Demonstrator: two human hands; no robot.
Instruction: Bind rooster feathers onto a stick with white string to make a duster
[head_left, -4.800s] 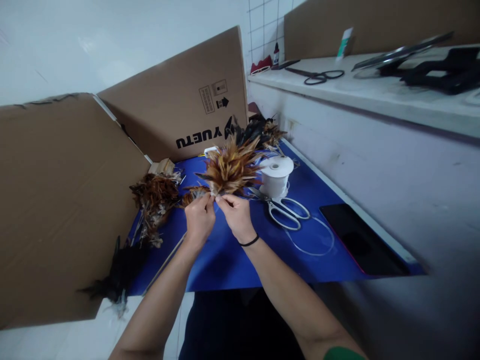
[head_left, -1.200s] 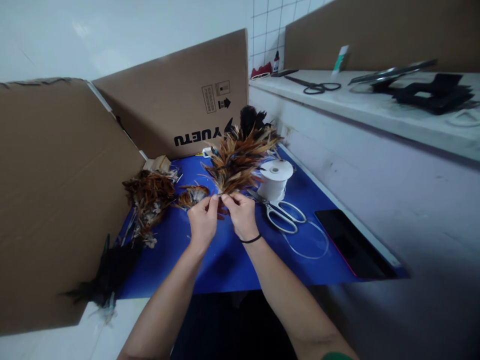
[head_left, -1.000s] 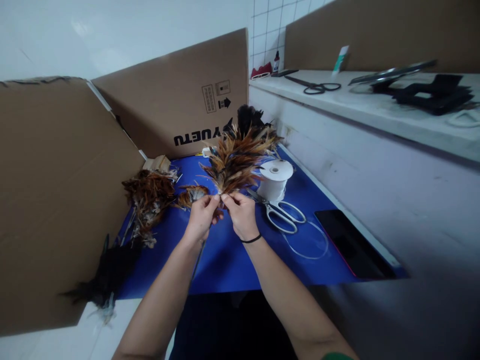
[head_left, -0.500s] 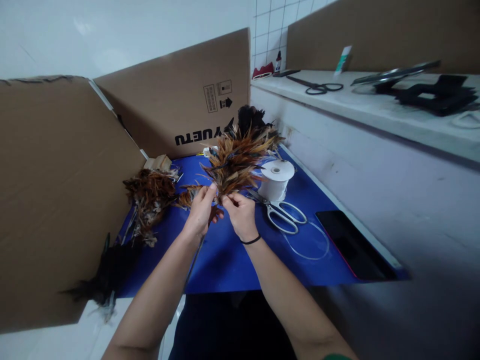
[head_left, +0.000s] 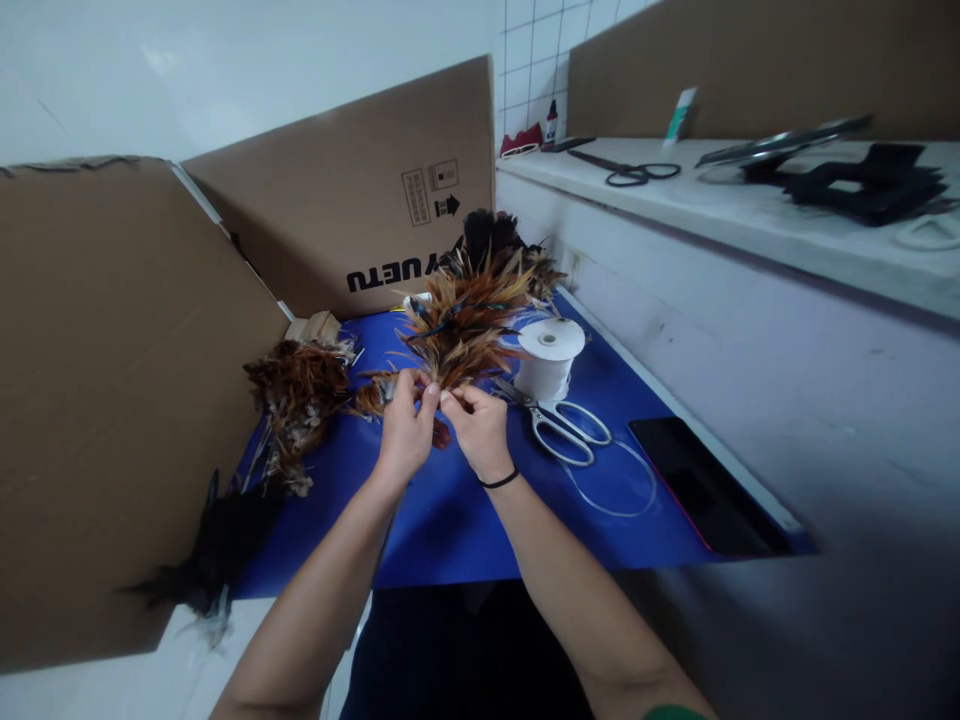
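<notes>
Over the blue mat [head_left: 465, 520], my left hand [head_left: 405, 430] and my right hand [head_left: 476, 432] pinch the base of a bunch of brown and orange feathers [head_left: 461, 325] that fans up and away from me. Both hands' fingertips meet at the quill ends. A black band circles my right wrist. A small brown feather tuft [head_left: 371, 392] lies just left of my left hand. A white spool of thread [head_left: 550, 358] stands to the right of the bunch, with white-handled scissors [head_left: 562, 428] lying in front of it.
A pile of brown feathers [head_left: 300, 400] and dark feathers [head_left: 217, 545] lie at the left. Cardboard sheets [head_left: 112, 400] wall the left and back. A black phone [head_left: 705, 490] rests at the mat's right. A white ledge [head_left: 720, 200] carries black scissors [head_left: 634, 175].
My hands have stayed at the base of the feather bunch, with small finger shifts; the bunch has tilted slightly. The view has shifted a little.
</notes>
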